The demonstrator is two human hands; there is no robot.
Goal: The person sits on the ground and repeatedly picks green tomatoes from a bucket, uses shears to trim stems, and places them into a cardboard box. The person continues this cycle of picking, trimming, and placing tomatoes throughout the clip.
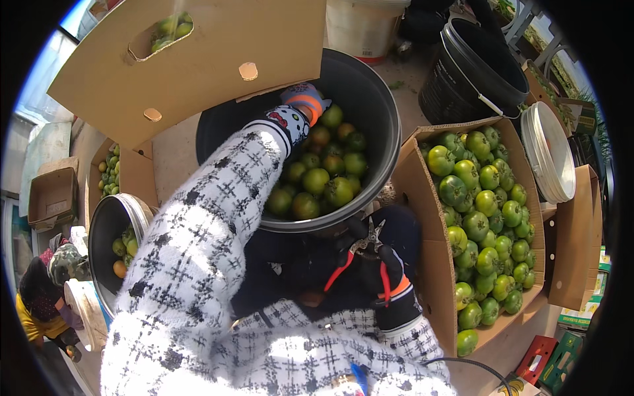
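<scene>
My left hand [303, 101], in a grey and orange glove, reaches into a large black bucket [386, 114]. Green and reddish tomatoes [322, 183] lie inside the bucket. The fingers are mostly hidden, so whether they grip a tomato is unclear. My right hand [394, 270], in a dark glove with an orange band, holds red-handled pruning shears [367, 242] over my lap. The shears' blades are spread apart and point towards the bucket. To my right stands a cardboard box [436, 277] filled with green tomatoes [488, 227].
A tall cardboard panel with a handle hole [198, 74] overhangs the bucket's far left side. Another black bucket [470, 74] and a white bucket [364, 29] stand behind. A smaller bucket with tomatoes [106, 242] is at left, near another person [47, 302]. A cable [475, 363] runs at lower right.
</scene>
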